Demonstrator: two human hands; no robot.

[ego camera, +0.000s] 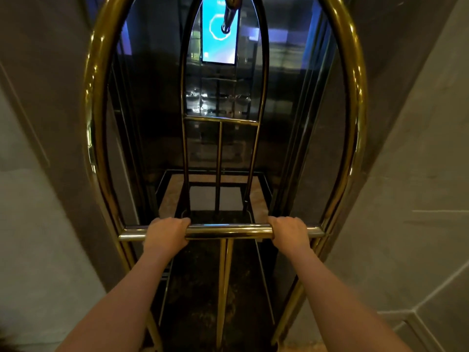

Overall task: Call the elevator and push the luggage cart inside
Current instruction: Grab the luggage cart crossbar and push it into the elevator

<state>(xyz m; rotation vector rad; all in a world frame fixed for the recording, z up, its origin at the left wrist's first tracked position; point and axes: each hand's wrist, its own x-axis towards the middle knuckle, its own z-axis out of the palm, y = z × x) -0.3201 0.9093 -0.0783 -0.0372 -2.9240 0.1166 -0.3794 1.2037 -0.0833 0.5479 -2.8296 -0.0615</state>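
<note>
The cart (354, 102) fills the middle of the view, its brass arch rising from about 8 o'clock, over the top edge, and down to about 4 o'clock. Its front end stands inside the open elevator (157, 102), while the near end and the crossbar (228, 231) lie just below centre, toward 6 o'clock. The cart's dark deck (203, 288) runs from the crossbar down to the bottom edge, with a thin brass upright rising through its middle to meet the bar. A second, smaller arch with vertical rods stands at the cart's far end, toward 12 o'clock.

The left hand (166, 236) wraps the crossbar at about 7 o'clock of centre, its grip closed around the bar, fingers curled over the top. The right hand (289, 233) does the same at about 5 o'clock, grip closed on the bar. Both forearms reach up from the lower corners.

Inside the elevator, a bright blue screen (215, 49) glows at 12 o'clock, above reflective dark panels. The floor (258, 196) there shows a pale tile with a dark border. Grey walls (418, 174) flank the doorway at 3 and 9 o'clock.
</note>
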